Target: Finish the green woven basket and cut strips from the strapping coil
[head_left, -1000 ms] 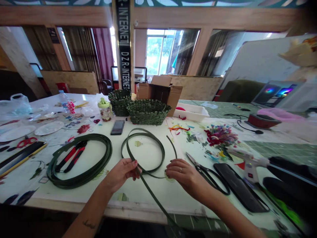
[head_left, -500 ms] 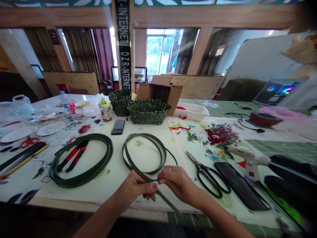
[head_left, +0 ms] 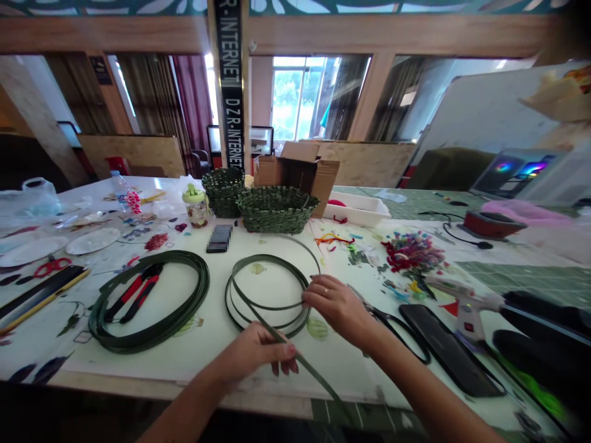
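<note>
A loose coil of flat dark green strip (head_left: 240, 264) lies on the pale tabletop in front of me. My left hand (head_left: 265, 352) pinches the strip between thumb and fingers at the coil's near side, and a free length trails down to the right past the table edge. At the coil's right side, my right hand (head_left: 330, 298) is closed on another turn of the strip, its fingertips partly hidden. Black-handled scissors (head_left: 397, 332) lie just right of that hand, partly covered by it. A thicker coil of green strip (head_left: 199, 289) rests to the left, around red-handled pliers (head_left: 138, 295).
Two woven green baskets (head_left: 277, 212) stand at the back before a cardboard box (head_left: 325, 184). A phone (head_left: 219, 239) lies near them. On the right are a black case (head_left: 450, 351), a glue gun (head_left: 466, 304) and a bunch of coloured stems (head_left: 413, 249).
My right hand has moved up and right, away from my left hand, drawing a turn of strip wider. My left hand keeps its pinch and has shifted slightly.
</note>
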{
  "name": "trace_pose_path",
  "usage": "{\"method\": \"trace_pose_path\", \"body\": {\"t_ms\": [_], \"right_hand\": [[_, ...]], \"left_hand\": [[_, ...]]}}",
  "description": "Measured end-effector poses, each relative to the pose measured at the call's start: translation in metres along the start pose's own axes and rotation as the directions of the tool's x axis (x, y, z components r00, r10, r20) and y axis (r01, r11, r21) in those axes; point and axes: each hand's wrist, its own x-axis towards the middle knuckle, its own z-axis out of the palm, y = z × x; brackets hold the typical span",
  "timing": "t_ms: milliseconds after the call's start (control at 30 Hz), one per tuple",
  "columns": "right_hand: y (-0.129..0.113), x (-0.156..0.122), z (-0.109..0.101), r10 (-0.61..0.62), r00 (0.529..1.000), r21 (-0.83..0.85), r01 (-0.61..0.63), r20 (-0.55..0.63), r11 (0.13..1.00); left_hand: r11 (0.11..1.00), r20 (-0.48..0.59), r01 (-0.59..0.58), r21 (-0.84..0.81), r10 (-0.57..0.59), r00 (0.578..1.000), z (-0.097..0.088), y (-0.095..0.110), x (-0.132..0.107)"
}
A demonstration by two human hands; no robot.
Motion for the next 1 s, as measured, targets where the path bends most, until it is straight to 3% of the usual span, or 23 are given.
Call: {"method": "trace_pose_path", "body": {"t_ms": [167,267,400,500,633,700,800,933,1000], "right_hand": [[-0.026,-0.006,-0.015,0.022,1.0,0.249,-0.023,0.006,0.968],[-0.031,-0.007,-0.025,0.08,0.995,0.315,-0.097,0.067,0.944],[-0.046,-0.001,-0.033,0.232,0.961,0.383,-0.274,0.152,0.882],[-0.069,0.008,-0.038,0.292,0.93,0.462,-0.365,0.223,0.808],[-0.086,0.022,-0.042,0.185,0.955,0.481,-0.278,0.232,0.831],[-0.075,0.025,-0.042,0.089,0.981,0.454,-0.159,0.172,0.877],[-0.032,0.021,-0.036,-0.01,0.995,0.401,-0.031,0.1,0.916],[0.037,0.013,-0.027,0.115,0.993,0.162,-0.113,0.0,0.98],[0.055,0.014,-0.024,0.135,0.991,0.07,-0.135,0.009,0.988]], "left_hand": [[0.983,-0.173,-0.035,-0.182,0.003,0.985,-0.043,0.01,-0.005],[0.967,-0.231,-0.093,-0.235,0.038,0.972,-0.051,0.013,-0.009],[0.927,-0.301,-0.185,-0.325,0.084,0.95,-0.037,0.016,-0.011],[0.921,-0.278,-0.233,-0.313,0.146,0.949,-0.02,0.019,-0.015],[0.926,-0.18,-0.258,-0.275,0.213,0.96,-0.004,0.024,-0.027],[0.942,-0.107,-0.226,-0.249,0.206,0.973,0.0,0.027,-0.033],[0.946,0.022,-0.186,-0.267,0.199,0.98,0.002,0.029,-0.039],[0.954,0.122,-0.188,-0.233,0.221,0.968,0.01,0.028,-0.04],[0.978,0.16,-0.145,-0.153,0.169,0.973,0.018,0.022,-0.035]]}}
